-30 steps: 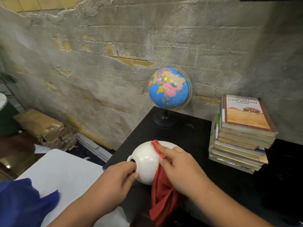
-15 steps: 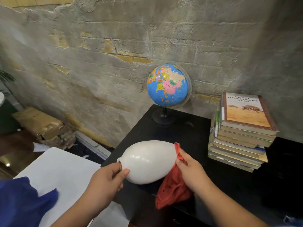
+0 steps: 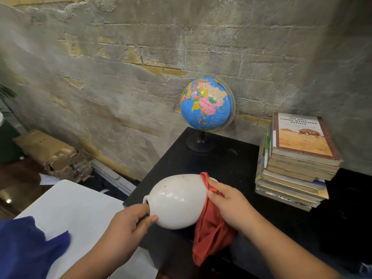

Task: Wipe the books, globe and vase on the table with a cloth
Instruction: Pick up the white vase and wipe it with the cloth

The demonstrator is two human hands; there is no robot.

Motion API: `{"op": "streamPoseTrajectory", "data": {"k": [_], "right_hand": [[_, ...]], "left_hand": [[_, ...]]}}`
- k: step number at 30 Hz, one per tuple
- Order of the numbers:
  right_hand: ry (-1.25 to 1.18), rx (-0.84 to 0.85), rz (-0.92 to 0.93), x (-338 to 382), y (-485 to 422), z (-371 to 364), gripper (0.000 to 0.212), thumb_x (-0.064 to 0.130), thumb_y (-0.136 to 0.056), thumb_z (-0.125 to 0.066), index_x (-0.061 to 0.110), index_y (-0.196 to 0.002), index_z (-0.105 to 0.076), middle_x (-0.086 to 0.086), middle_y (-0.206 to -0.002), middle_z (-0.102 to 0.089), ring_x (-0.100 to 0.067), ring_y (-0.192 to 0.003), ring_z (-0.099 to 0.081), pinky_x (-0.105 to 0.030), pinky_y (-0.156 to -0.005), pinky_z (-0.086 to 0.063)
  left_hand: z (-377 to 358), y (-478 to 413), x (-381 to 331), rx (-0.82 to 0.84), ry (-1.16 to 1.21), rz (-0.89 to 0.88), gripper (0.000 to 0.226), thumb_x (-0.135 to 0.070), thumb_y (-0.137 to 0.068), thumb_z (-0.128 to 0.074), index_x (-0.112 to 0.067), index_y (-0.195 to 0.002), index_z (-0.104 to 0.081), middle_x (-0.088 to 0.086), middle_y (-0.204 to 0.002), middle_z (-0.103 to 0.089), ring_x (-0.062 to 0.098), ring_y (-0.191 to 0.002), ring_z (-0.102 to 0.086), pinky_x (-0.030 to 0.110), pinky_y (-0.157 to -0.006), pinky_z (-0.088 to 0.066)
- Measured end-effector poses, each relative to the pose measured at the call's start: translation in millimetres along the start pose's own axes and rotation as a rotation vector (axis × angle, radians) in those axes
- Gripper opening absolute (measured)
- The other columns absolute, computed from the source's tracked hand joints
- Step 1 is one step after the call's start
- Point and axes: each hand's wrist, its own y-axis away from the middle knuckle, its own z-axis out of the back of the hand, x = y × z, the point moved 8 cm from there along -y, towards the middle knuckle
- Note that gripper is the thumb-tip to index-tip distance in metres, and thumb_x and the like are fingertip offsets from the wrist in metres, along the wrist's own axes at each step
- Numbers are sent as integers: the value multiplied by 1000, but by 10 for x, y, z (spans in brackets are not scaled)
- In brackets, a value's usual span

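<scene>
Three items to wipe, one in hand.

- **Vase** (image 3: 177, 200): white, egg-shaped, held sideways over the near-left corner of the black table (image 3: 231, 164).
- **Hands:** the left hand (image 3: 128, 224) grips the narrow neck end. The right hand (image 3: 227, 206) clutches a red cloth (image 3: 211, 238) bunched against the opposite end.
- **Progress:** brown specks show on the vase's upper flank, so its wipe reads as under way, not finished.
- **Globe** (image 3: 206, 103): upright on its stand at the table's back, near the wall, with no hand on it.
- **Books** (image 3: 298, 164): stacked at the right, with no hand on them. Whether books or globe are already wiped cannot be told.
- **Room:** rough plastered brick wall (image 3: 120, 57), crushed cardboard box (image 3: 44, 150) on the floor at left, white surface (image 3: 70, 204) beside the table, blue fabric (image 3: 26, 248) at lower left.
</scene>
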Motion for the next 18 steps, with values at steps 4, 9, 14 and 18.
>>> {"op": "streamPoseTrajectory", "data": {"k": [4,9,14,18], "right_hand": [[17,-63,-88,-130,-58,136,43,32,-98,-48,46,-138,-42,7,-141,-51,-15,-128,-48,-33,-113,-34],[41,20,0,-17,-26,39,44,33,-98,-47,44,-140,-41,10,-141,-49,-13,-131,-44,-32,-114,-30],[87,-35,-93,-172,-91,198,42,28,-100,-45,37,-141,-44,6,-138,-54,-15,-127,-48,-29,-111,-33],[95,-54,-101,-207,-66,186,43,30,-99,-47,45,-139,-43,10,-135,-56,-12,-123,-50,-27,-107,-36]], "left_hand": [[6,-1,11,-6,4,-31,13,-28,-90,-60,-21,-79,-64,-8,-68,-59,10,-73,-56,21,-62,-45],[3,-10,29,4,-17,-42,12,-29,-90,-60,-21,-81,-64,-8,-74,-61,9,-80,-56,27,-65,-47],[-6,-29,46,64,70,82,5,-26,-86,-65,-25,-83,-68,-5,-73,-67,13,-72,-62,27,-65,-52],[-53,-40,31,71,515,347,14,-27,-93,-56,-19,-92,-68,-1,-63,-65,13,-58,-49,23,-61,-41]]}}
